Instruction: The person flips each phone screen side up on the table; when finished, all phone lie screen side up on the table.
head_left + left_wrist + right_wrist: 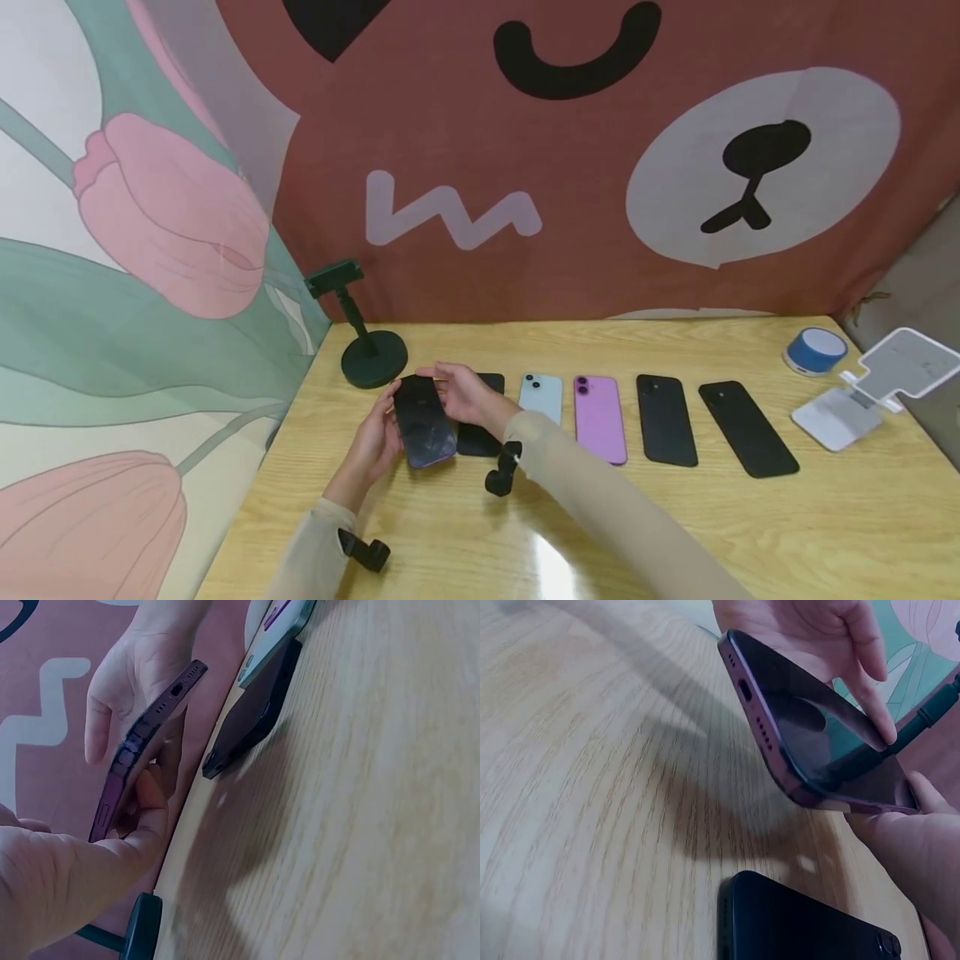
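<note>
One phone (424, 421), held above the table (420, 533): left hand (377, 442) curled round its left side, right hand (468, 396) gripping its far right corner. Screen up, long axis running near to far, port end near — far end leaning left. Underside hidden in head view; right hand partly covers the neighbouring black phone (478, 439). Wood surface shows leftward to the table edge.

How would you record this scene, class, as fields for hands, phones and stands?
Held: dark-screened phone with purplish edges, raised off the table
Left hand: holds its left side
Right hand: holds near its upper right corner
Row, left to right: black phone, light-blue phone, pink phone, second black phone, third black phone
Far left: dark green stand
Far right: white stand, blue-and-white round object
</note>
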A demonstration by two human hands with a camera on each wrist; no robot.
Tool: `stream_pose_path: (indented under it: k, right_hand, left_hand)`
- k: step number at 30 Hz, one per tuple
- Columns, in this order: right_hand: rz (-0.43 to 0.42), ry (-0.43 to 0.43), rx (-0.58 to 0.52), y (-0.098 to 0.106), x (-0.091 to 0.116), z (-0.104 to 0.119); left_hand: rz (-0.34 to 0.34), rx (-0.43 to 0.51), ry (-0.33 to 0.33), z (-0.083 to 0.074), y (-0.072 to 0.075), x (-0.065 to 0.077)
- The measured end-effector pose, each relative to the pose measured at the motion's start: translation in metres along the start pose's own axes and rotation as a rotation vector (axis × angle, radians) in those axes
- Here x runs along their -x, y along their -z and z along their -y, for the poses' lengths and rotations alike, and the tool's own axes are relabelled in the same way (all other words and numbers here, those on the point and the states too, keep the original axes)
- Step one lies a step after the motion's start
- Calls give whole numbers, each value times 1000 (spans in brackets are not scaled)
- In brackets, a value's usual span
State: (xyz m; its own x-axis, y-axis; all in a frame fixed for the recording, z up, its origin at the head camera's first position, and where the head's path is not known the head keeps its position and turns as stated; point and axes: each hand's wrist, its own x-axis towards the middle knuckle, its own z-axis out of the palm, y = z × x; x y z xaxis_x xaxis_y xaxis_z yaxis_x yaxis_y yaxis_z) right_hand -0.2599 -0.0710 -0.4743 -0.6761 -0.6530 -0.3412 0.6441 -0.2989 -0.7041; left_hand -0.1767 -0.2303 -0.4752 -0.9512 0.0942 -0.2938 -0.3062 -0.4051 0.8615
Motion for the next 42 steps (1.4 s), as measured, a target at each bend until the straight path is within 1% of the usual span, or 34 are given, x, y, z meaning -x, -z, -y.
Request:
stream_pose_path:
  k: [7, 12, 14, 17, 21, 25, 28, 30, 34, 36, 39, 42]
  right_hand:
    - [-47, 54, 3, 1, -5, -5]
    - [-110, 115, -20, 3, -6, -3]
    - [-129, 132, -53, 6, -6, -1]
    - [-145, 158, -94, 8, -6, 0]
    - [-148, 163, -118, 11, -4, 0]
    - [-123, 132, -115, 11, -3, 0]
    - [-109, 131, -110, 11, -2, 1]
    - [-116, 134, -105, 11, -2, 1]
    - [-138, 128, -105, 13, -2, -1]
    - [-143, 120, -106, 14, -1, -3]
    - [-130, 120, -113, 15, 0, -6]
    - [-113, 126, -119, 16, 0, -8]
  left_hand:
    - [6, 60, 25, 0, 0, 2]
    - [55, 64, 52, 0, 1, 7]
    - [73, 38, 61, 1, 1, 8]
    - [71, -23, 64, 2, 2, 8]
    - [39, -128, 60, 4, 4, 8]
    - [-5, -191, 78, 7, 7, 10]
    - [-29, -223, 78, 6, 8, 10]
    - [-38, -241, 75, 5, 9, 10]
    - [-39, -265, 73, 5, 8, 11]
    - [-38, -296, 77, 6, 7, 13]
    - [-34, -333, 77, 7, 4, 16]
    - [-28, -346, 77, 8, 3, 17]
